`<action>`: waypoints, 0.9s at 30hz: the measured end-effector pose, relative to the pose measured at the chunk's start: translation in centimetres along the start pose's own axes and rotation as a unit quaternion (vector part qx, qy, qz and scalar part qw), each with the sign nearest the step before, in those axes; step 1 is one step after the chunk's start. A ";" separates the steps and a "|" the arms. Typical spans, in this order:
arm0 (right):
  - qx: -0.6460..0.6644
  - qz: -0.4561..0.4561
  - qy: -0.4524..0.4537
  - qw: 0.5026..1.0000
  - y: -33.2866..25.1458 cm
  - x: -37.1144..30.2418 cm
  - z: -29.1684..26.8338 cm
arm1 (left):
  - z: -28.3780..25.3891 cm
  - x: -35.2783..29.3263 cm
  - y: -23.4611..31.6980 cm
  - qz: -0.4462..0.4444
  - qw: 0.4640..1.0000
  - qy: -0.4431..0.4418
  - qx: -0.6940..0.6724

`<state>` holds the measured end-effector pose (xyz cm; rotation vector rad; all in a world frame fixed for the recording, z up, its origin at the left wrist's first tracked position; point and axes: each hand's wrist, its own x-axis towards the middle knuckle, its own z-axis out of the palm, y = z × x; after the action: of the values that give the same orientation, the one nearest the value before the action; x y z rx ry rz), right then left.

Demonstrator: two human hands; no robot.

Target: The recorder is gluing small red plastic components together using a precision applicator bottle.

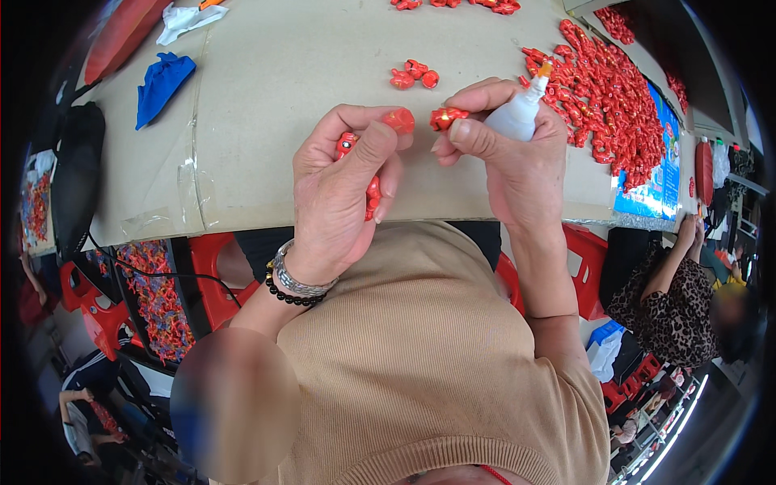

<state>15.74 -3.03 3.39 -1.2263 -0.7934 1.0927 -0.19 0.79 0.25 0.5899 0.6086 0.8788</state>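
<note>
Worktop (259,89), pale, tape-seamed at left; near edge runs just below the hands, against the wearer's body. Room to move: the broad stretch between blue cloth (164,87) and left hand (335,182).

Left hand: curled, thumb and forefinger pinched on a red piece (398,121); further red pieces (373,198) tucked in the palm, partly covered by fingers, count not readable.

Right hand: thumb and fingertips closed on a second red piece (447,119), near the first but apart from it; white bottle (513,121) with orange tip, pointing up and away, lodged in the same grip, its base hidden.

Loose cluster (416,74), red, beyond the hands. Large red heap (602,105), right side, partly over a blue sheet (670,158); pieces overlap, apparently of one kind. Far red pieces (444,2), cut off by the upper border.
</note>
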 end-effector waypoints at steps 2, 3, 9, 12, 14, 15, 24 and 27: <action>-0.012 0.014 0.004 1.000 0.1 -0.1 0.3 | 0.0 0.0 -0.1 0.018 0.999 0.004 0.026; -0.021 0.016 0.011 1.000 0.2 -0.1 0.4 | 0.0 0.0 0.0 0.030 0.998 0.005 0.046; -0.041 0.015 0.013 0.999 0.6 0.0 0.6 | 0.0 0.0 0.0 0.065 0.990 0.014 0.123; -0.070 0.004 0.007 0.998 0.7 -0.1 0.6 | -0.2 0.1 -0.2 0.067 0.987 0.011 0.142; -0.092 -0.007 0.002 0.996 0.9 -0.1 0.6 | -0.5 0.2 -0.3 0.069 0.987 0.012 0.145; -0.093 -0.004 0.002 0.996 0.9 -0.2 0.6 | -0.6 0.2 -0.4 0.078 0.984 0.010 0.158; -0.010 0.101 -0.022 0.995 1.2 -0.2 0.0 | -1.0 -0.3 -0.9 0.148 0.951 0.023 0.272; 0.019 0.133 -0.040 0.990 1.2 -0.1 -0.5 | -1.1 -0.2 -0.9 0.170 0.933 0.011 0.316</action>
<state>15.95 -3.29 2.10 -1.2872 -0.6800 1.3747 -0.57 0.42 -1.09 1.2986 0.8312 1.0129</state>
